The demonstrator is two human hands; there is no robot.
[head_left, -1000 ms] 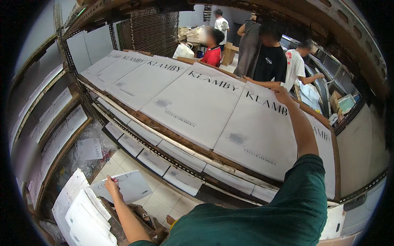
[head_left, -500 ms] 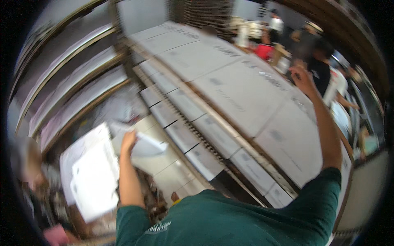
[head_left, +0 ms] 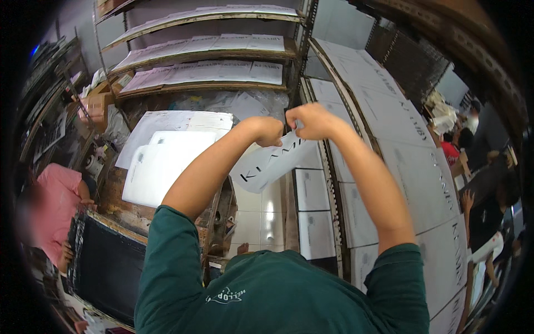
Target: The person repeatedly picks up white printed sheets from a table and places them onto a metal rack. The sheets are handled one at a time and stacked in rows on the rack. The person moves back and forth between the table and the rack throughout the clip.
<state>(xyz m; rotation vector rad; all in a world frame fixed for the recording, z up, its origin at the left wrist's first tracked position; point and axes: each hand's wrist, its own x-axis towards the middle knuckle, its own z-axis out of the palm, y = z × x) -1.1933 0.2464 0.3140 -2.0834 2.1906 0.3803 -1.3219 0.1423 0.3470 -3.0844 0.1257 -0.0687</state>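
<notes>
- Right hand [head_left: 308, 121] has come over beside the left hand [head_left: 270, 132], pinching the white printed sheet [head_left: 276, 165].
- Left fingers stay clamped too, so both now control its upper edge.

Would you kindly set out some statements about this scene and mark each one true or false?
1. The left hand and the right hand both hold the white printed sheet. True.
2. The white stack lies on the wooden table. True.
3. The white printed sheet lies flat on the white stack. False: it hangs from the hands, to the right of the stack.
4. The person in pink is at the picture's right. False: that person is at the left.
5. Rows of white sheets lie on the shelves at the back. True.
</notes>
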